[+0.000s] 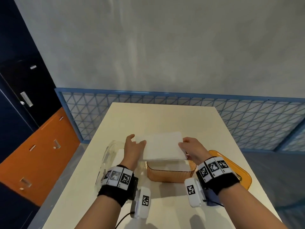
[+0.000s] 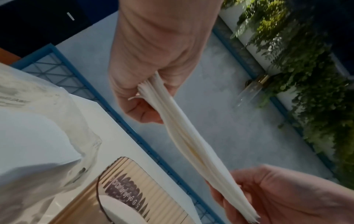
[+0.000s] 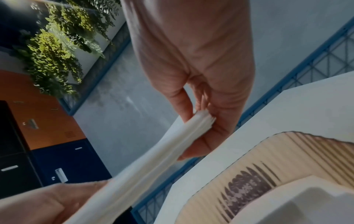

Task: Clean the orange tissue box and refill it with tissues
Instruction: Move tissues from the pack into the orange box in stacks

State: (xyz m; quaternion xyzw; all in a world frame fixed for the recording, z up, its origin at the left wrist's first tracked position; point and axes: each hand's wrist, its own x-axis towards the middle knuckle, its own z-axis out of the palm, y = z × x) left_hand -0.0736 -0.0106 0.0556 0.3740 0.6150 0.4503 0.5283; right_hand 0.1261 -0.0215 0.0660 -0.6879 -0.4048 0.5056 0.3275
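A flat white stack of tissues [image 1: 162,146] hangs just above the open orange tissue box [image 1: 171,174], which stands on the cream table [image 1: 165,116]. My left hand [image 1: 134,146] pinches the stack's left end [image 2: 151,91] between thumb and fingers. My right hand [image 1: 189,148] pinches the right end [image 3: 203,121] the same way. In the wrist views the stack [image 2: 191,144] sags a little between the hands, and the ribbed orange box [image 3: 287,159] lies below it. The box's orange lid [image 1: 231,164] lies on the table to the right, partly hidden by my right wrist.
A clear plastic tissue wrapper [image 1: 109,156] lies left of the box near the table's left edge. A blue mesh fence [image 1: 247,119] runs behind the table. Orange and dark blue lockers [image 1: 33,138] stand at the left.
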